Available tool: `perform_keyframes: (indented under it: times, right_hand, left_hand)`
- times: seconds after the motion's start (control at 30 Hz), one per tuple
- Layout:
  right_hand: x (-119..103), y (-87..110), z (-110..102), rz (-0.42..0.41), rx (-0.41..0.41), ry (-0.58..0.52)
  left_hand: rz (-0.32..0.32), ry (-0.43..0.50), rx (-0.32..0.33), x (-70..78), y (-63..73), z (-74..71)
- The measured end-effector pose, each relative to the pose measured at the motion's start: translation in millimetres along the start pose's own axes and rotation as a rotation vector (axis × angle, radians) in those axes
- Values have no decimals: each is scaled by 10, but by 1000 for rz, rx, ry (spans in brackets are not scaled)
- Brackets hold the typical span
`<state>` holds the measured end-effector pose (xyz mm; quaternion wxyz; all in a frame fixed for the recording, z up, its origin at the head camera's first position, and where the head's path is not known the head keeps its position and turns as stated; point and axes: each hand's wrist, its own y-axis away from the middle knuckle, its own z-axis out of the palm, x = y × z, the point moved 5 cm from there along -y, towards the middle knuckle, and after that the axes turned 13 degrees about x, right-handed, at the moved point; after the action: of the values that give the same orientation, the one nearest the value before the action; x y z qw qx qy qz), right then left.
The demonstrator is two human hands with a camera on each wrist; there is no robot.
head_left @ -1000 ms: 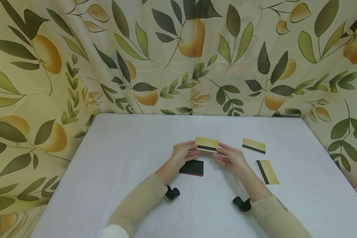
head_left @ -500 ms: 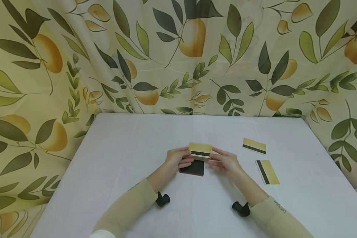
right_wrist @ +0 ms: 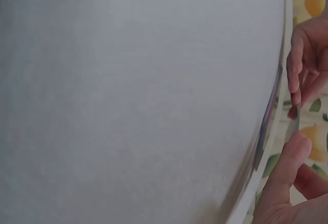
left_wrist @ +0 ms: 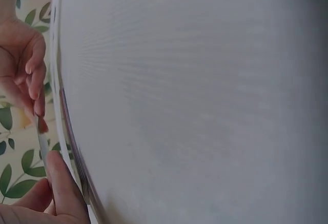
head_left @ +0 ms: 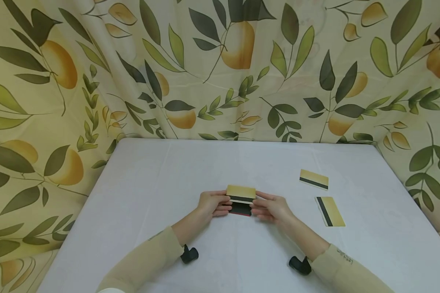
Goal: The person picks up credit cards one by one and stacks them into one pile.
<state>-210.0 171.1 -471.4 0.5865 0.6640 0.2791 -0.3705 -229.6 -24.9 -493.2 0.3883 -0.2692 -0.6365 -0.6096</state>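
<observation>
Both hands hold one gold card with a black stripe (head_left: 240, 191) above the white table. My left hand (head_left: 212, 203) pinches its left short end and my right hand (head_left: 273, 206) pinches the right one. Seen edge-on in the left wrist view, the card (left_wrist: 42, 144) is a thin pale strip between the two hands. Directly below it lies a black card-shaped item with a red edge (head_left: 240, 209), partly covered by the gold card and the fingers. From the right wrist view this dark item (right_wrist: 267, 119) shows as a low, flat stack on the tabletop.
Two more gold striped cards lie at the right: one slanted card (head_left: 314, 179) farther back, and a card turned lengthwise (head_left: 330, 211) nearer. The white table (head_left: 161, 162) ends at a curtain with fruit and leaves (head_left: 238, 81). A black wrist camera (head_left: 189, 254) sits under the left forearm.
Both hands have brought the gold card toward the person and a little left, so it now overlaps the black item in the head view. The two cards at the right stay put.
</observation>
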Motion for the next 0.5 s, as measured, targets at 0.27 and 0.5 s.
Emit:
perform_keyframes:
  times: [0.27,0.5]
  right_hand:
    - [50,74,41,-10,-15,50]
    - [106,62,70,-9,1,75]
  left_hand:
    - [17,-38,-14,-4,87,-86]
    - [35,-61,-9,-35,68,-133]
